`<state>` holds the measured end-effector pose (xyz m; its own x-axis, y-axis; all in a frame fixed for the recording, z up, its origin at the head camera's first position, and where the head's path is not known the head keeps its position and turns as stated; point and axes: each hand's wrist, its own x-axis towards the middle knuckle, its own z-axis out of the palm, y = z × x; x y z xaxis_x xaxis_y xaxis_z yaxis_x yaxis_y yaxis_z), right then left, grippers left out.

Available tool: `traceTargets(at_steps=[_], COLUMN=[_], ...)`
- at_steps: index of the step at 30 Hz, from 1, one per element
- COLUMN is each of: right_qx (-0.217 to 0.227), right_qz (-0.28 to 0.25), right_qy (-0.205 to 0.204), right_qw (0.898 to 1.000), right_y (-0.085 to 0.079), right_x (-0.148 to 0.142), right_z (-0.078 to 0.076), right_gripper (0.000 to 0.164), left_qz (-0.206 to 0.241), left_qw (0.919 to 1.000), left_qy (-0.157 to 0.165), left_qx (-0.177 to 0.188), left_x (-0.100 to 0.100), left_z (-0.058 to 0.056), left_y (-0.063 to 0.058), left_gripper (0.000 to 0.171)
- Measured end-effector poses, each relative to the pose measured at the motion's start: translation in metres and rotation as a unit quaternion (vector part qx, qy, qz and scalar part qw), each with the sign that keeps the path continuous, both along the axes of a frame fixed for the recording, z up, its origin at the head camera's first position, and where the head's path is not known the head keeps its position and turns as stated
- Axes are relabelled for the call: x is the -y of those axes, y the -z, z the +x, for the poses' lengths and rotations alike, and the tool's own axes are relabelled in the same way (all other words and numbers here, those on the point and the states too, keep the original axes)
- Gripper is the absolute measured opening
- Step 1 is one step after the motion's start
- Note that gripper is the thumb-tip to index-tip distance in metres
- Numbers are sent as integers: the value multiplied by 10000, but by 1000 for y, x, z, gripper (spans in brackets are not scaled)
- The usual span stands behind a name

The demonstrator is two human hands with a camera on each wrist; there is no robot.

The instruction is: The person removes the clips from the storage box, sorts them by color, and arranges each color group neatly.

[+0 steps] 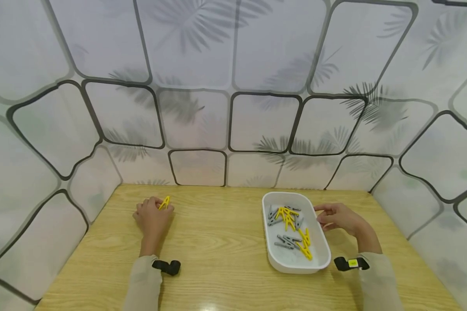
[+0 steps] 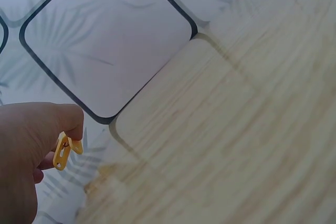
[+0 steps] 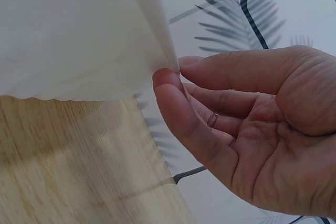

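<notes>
Over the left part of the table, my left hand (image 1: 153,216) pinches a yellow clothespin (image 1: 164,202) between thumb and fingers. The left wrist view shows the clothespin (image 2: 62,150) sticking out below the thumb, partly covered by the fingers. A white plastic tub (image 1: 270,255) stands right of centre, with several yellow clothespins (image 1: 289,218) and several grey clothespins (image 1: 289,242) lying loose in it. My right hand (image 1: 342,218) is at the tub's right side. Close up in the right wrist view, its thumb and fingers grip the edge of the tub (image 3: 79,40).
A light wood table (image 1: 218,242) lies under both hands. Behind and at both sides of it hangs a pale cloth (image 1: 194,125) with dark outlines and leaf prints. Black straps with small cameras (image 1: 169,267) sit on both wrists.
</notes>
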<state>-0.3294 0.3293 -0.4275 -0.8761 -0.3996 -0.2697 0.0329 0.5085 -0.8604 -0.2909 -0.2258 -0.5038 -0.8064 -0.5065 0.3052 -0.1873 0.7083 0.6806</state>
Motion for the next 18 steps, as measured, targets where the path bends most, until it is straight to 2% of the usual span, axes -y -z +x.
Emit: traceTargets(at_steps=[18], right_qx=[31], right_qz=[-13], right_qy=[-28], right_qw=[10000], right_y=[2], right_x=[-2], right_z=[-1], right_gripper=[57], left_qz=[166], left_qw=[9997], left_qy=[76], left_qx=[150], left_x=[4], left_z=[0], left_y=[4], left_gripper=[30])
